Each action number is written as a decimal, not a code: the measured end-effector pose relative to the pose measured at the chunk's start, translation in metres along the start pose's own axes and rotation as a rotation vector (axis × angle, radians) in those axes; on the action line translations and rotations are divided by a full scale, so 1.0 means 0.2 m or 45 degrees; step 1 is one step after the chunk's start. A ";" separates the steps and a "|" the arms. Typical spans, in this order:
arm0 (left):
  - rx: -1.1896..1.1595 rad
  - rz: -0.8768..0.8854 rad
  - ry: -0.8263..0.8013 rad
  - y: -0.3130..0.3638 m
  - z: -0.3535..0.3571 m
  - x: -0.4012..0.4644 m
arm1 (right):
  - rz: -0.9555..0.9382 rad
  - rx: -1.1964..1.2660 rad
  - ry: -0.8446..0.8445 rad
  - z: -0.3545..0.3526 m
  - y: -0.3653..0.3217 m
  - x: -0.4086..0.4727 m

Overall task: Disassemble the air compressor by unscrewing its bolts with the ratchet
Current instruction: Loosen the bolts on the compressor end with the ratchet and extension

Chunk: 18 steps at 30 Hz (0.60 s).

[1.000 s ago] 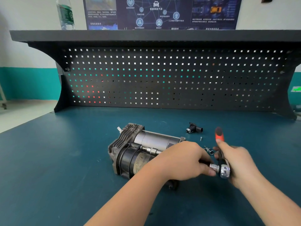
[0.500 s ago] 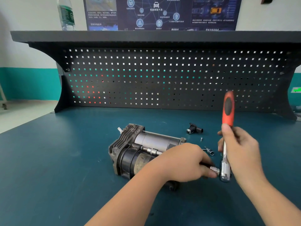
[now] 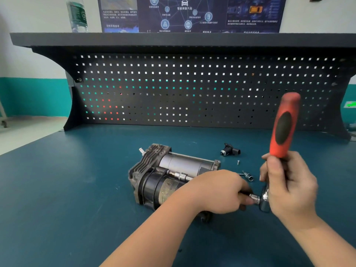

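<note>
- Head view takes in the teal workbench (image 3: pixel 67 189) first, with its dark pegboard back (image 3: pixel 192 89) and a water bottle (image 3: pixel 77 14) up on the shelf.
- Lying on its side mid-bench is the air compressor (image 3: pixel 163 176), finned end to the left, motor can running right.
- Standing nearly upright at the right is the ratchet (image 3: pixel 283 128), red handle high, chrome head low beside the compressor's right end.
- Right hand (image 3: pixel 287 182) wraps the lower handle and shank, fingers curled firmly round it.
- Left hand (image 3: pixel 219 191) curls over the extension bar (image 3: pixel 182 175), pinching it near the ratchet head to keep it in line.
- That bar runs along the motor toward a bolt at the finned housing; the bit tip looks seated, though it is too small to be sure.
- Behind the hands: a small black fitting (image 3: pixel 230 151), a loose screw (image 3: pixel 238 162) and a spare socket (image 3: pixel 248 176), well apart from the compressor.
- Step in hand, I'd say: mid-swing on a long bolt. Next calls for a steady sweep of the handle while the left hand holds the bar straight so the bit doesn't slip out.
</note>
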<state>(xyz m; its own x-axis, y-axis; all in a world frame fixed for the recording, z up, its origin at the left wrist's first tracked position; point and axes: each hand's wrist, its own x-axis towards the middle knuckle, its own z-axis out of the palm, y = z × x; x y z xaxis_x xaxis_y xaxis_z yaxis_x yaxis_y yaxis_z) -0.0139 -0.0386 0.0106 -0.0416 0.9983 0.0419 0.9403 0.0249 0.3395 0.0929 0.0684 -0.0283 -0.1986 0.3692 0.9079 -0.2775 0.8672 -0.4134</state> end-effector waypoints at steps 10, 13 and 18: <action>-0.093 0.019 0.174 -0.01 0.01 -0.01 | 1.412 0.365 0.063 0.03 0.13 0.05; 0.003 0.045 0.130 0.00 0.01 -0.01 | 0.778 0.108 0.144 0.02 0.06 0.05; 0.012 0.056 0.087 0.00 0.00 -0.02 | -0.174 -0.070 -0.064 -0.02 0.01 -0.02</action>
<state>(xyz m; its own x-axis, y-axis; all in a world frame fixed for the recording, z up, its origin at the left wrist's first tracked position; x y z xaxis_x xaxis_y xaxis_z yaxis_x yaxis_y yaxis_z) -0.0128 -0.0417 0.0107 -0.0226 0.9924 0.1207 0.9448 -0.0183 0.3272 0.0979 0.0696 -0.0324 -0.2097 0.2306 0.9502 -0.2538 0.9256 -0.2807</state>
